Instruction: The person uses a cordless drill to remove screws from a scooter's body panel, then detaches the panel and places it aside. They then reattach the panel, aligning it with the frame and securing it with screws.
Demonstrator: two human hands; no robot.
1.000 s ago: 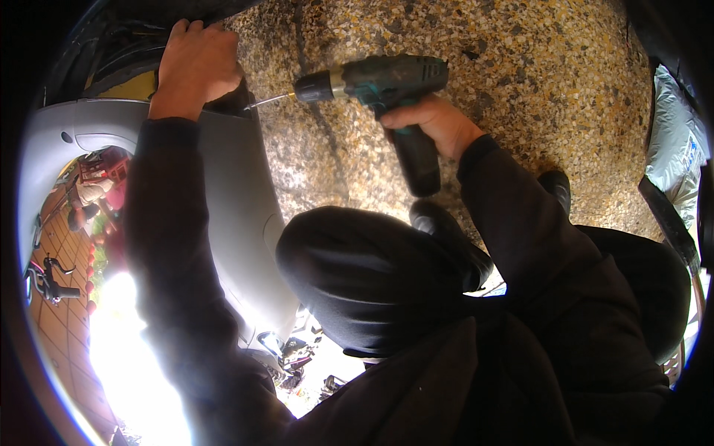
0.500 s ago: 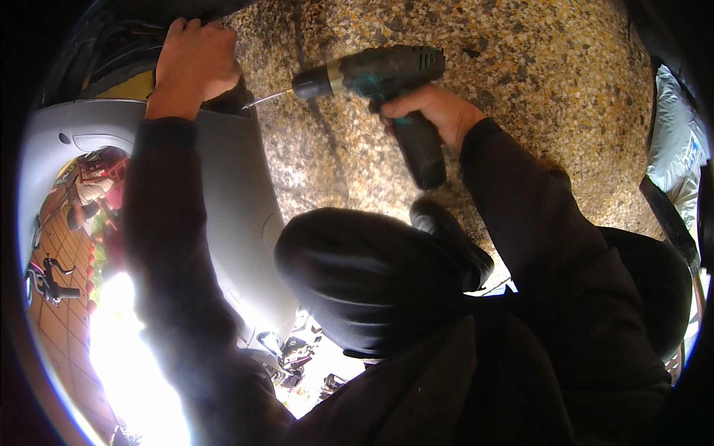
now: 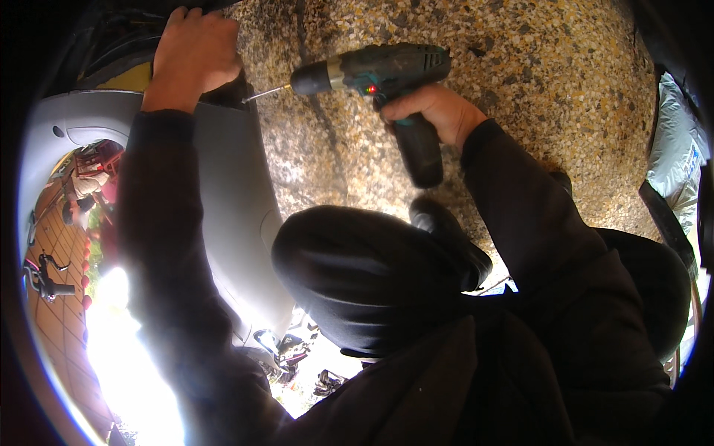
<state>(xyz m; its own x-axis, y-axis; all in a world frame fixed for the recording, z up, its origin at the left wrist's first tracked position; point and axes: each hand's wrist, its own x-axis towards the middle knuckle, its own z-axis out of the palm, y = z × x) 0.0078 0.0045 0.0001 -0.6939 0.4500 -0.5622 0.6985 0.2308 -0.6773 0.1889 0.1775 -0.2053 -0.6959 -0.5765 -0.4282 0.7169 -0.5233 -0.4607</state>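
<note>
The right hand (image 3: 437,111) is gripping the moulded handle of a green-and-black cordless drill (image 3: 394,65), which is hovering over the speckled, pebbly floor (image 3: 535,82), beyond the right edge of a smooth, curved grey panel (image 3: 232,171). A tiny red light (image 3: 371,89) is glowing on the drill. The slender metal bit (image 3: 269,93) is pointing at the panel's upper right corner. The left hand (image 3: 195,53) is lying curled by the panel's upper edge; whether it is clasping anything, I cannot tell.

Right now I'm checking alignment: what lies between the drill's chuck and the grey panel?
In the head view, a thin bit runs from the chuck toward the upper edge of the panel; contact unclear.
</note>
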